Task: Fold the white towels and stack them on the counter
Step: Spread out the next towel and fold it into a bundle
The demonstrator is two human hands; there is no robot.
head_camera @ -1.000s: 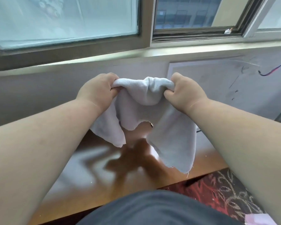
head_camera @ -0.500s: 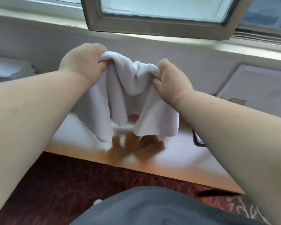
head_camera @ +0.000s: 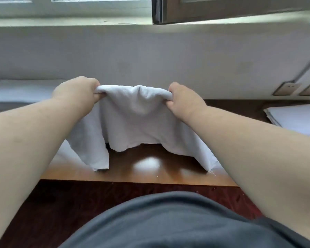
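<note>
Towel (head_camera: 132, 120) hangs over counter (head_camera: 150, 169) front edge, lower corners brushing wood. Left hand (head_camera: 77, 93) and right hand (head_camera: 184, 100) each clench a top corner. Light, limp cloth; grip corners, keep the edge taut.

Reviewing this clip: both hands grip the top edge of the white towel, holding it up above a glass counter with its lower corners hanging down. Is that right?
Not quite. The head view shows the counter is glossy brown wood, not glass. The rest stands: the left hand and right hand each grip the top edge of the white towel, and its lower corners hang down towards the counter.
</note>
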